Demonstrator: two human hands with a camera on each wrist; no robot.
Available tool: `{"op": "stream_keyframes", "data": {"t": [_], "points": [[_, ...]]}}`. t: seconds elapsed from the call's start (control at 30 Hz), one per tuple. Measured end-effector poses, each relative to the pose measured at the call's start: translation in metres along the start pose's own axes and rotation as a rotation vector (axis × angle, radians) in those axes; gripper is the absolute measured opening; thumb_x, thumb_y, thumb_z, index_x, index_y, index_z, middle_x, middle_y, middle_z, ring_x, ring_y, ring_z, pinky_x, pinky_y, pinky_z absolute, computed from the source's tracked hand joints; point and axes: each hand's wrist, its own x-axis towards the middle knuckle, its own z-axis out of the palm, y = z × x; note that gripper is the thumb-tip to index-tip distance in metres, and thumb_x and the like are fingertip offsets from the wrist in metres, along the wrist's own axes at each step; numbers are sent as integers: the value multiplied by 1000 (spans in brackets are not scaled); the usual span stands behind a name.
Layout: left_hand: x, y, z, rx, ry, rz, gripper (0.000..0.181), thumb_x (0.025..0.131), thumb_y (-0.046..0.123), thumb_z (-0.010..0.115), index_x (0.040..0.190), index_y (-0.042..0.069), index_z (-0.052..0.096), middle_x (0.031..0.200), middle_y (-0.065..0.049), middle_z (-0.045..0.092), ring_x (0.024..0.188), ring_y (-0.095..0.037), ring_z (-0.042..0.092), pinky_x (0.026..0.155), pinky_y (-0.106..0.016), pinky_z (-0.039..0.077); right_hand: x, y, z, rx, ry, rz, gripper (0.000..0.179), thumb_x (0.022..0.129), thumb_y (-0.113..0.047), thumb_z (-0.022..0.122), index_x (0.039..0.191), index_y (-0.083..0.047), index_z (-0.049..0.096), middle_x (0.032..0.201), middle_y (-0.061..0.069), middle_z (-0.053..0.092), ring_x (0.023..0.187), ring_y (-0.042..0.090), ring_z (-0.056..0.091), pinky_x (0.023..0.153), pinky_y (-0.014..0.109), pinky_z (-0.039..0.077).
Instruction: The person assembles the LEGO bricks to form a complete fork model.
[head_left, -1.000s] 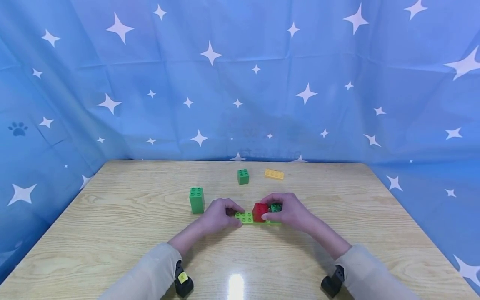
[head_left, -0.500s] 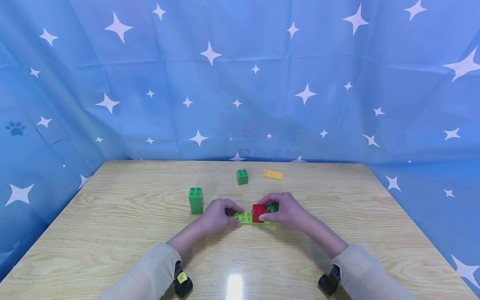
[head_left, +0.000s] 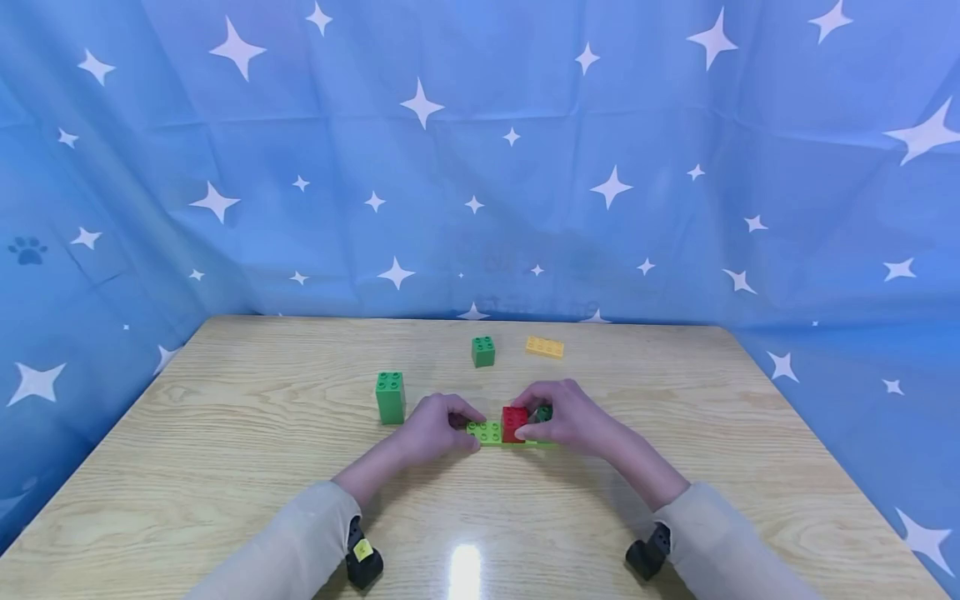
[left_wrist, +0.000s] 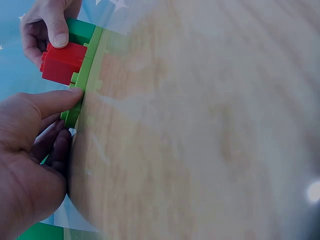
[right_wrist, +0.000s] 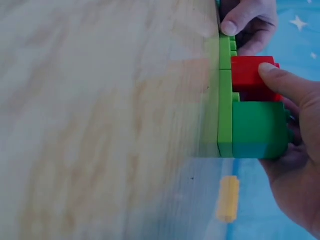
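Note:
A red brick (head_left: 513, 424) stands on light green flat bricks (head_left: 484, 432) laid end to end; in the right wrist view it sits across their seam (right_wrist: 226, 70). My right hand (head_left: 568, 419) pinches the red brick, thumb on its near side, other fingers mostly hidden behind. Beside it on the same base, a dark green brick (right_wrist: 259, 130) is partly covered by that hand in the head view. At the base's left end, my left hand (head_left: 432, 430) pinches the light green brick, its thumb (left_wrist: 60, 101) along the near edge.
A tall green brick (head_left: 391, 398) stands left of the left hand. Farther back are a small green brick (head_left: 483, 352) and a flat yellow-orange brick (head_left: 544, 347). The wooden table (head_left: 225, 467) ends at a blue star-patterned curtain (head_left: 480, 167).
The right hand and forearm have shifted slightly left, and the head view has moved a little. Both hands keep their grips; the bricks look otherwise the same.

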Motion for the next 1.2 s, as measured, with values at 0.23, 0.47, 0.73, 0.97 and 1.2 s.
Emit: {"op": "stream_keyframes", "data": {"t": [0.23,0.47,0.73,0.97,1.2], "points": [[-1,-1,1,-5,-2,8,27,84,2,83,110,7,78,107,-2,71,91,-15,60,79,-31,52,0,3,1,7,2,-22,31,86,-14,85,112,-4,73,96,-3,73,86,11,65,75,29,56],[-1,-3,2,5,-1,8,27,85,3,82,111,8,78,107,-1,71,92,-14,60,80,-31,52,0,4,1,14,-4,-15,30,86,-15,85,112,-4,74,96,-3,73,85,10,65,75,28,56],[0,-2,1,-20,0,-23,29,83,5,84,111,8,78,107,0,71,93,-15,61,83,-33,53,-2,3,1,7,18,-27,30,85,-16,86,111,-5,75,95,-4,73,86,11,65,76,29,56],[10,1,0,-141,107,-36,35,86,6,82,119,-1,73,106,-6,72,96,-17,65,85,-31,56,-8,3,0,-3,27,-1,32,85,-16,86,114,-6,75,100,-3,73,91,16,66,81,30,56],[35,13,-7,-204,341,-26,45,89,4,80,130,-3,66,120,-17,69,106,-25,66,86,-34,59,-3,2,2,-1,19,3,37,85,-20,86,119,-7,75,104,-2,74,94,15,67,83,33,56]]}}
